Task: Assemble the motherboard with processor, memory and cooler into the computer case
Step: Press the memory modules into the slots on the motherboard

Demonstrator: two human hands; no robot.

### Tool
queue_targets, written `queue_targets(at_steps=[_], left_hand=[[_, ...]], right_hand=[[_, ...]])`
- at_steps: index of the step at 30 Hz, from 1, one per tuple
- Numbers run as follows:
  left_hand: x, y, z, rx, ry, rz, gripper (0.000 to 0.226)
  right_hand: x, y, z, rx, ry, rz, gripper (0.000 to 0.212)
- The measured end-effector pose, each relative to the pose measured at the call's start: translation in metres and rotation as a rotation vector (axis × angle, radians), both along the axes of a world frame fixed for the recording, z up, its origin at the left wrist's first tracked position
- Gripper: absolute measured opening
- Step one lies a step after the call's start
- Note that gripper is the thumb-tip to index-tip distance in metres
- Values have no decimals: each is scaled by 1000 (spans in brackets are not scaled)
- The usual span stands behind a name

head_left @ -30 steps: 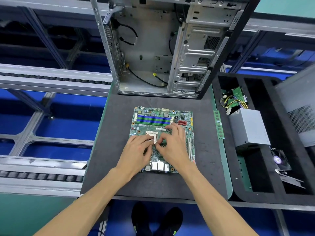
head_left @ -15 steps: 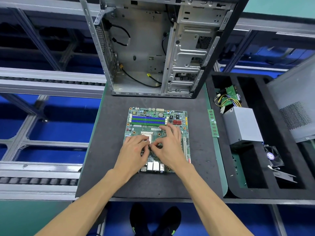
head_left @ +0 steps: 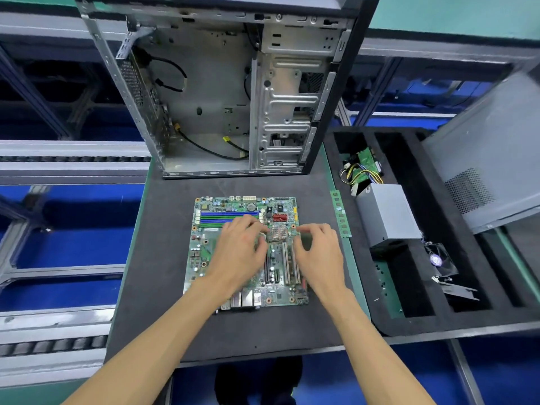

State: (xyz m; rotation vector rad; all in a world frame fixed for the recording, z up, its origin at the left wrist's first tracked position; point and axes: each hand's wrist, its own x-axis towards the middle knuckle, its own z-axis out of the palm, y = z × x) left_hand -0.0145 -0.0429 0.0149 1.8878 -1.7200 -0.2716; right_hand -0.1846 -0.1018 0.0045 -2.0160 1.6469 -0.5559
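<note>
Item one: the motherboard (head_left: 233, 252), which lies flat on our dark foam mat (head_left: 163, 258), near the middle of the mat, in front of the open computer case (head_left: 222, 92). Our left hand (head_left: 236, 252) rests over the board's centre, fingers spread and reaching toward the blue and green memory slots (head_left: 228, 217); whether it grips anything we cannot tell, since the frame is blurred there. Our right hand (head_left: 318, 252) sits at the board's right edge with fingers curled; we cannot tell whether they pinch anything. Between the two hands shows a small finned heatsink (head_left: 279, 232).

Item two: a loose green memory stick (head_left: 340, 213) on the mat's right border, just beside the board and apart from it.

Item three: a black foam tray (head_left: 438, 314) to the right, with long compartments. It holds a grey power supply (head_left: 385, 213) with yellow and black wires (head_left: 355, 175), and a small fan (head_left: 438, 260) in the next compartment.

Item four: a grey perforated side panel (head_left: 491, 159), tilted over the tray's far right.

Surroundings: a green bench edge (head_left: 349, 258), grey conveyor rails (head_left: 58, 168) to the left, and blue flooring (head_left: 67, 247) below.
</note>
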Motion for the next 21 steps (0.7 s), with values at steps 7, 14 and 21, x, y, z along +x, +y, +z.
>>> queue_targets(at_steps=[7, 14, 21], left_hand=[[-49, -55, 6, 59, 72, -43, 18], [-74, -97, 5, 158, 60, -31, 19], [-82, -111, -1, 219, 77, 6, 17]], right_hand=[[-51, -58, 5, 105, 138, -149, 40], [-50, -95, 6, 300, 331, -135, 35], [-64, -122, 2, 420, 200, -89, 39]])
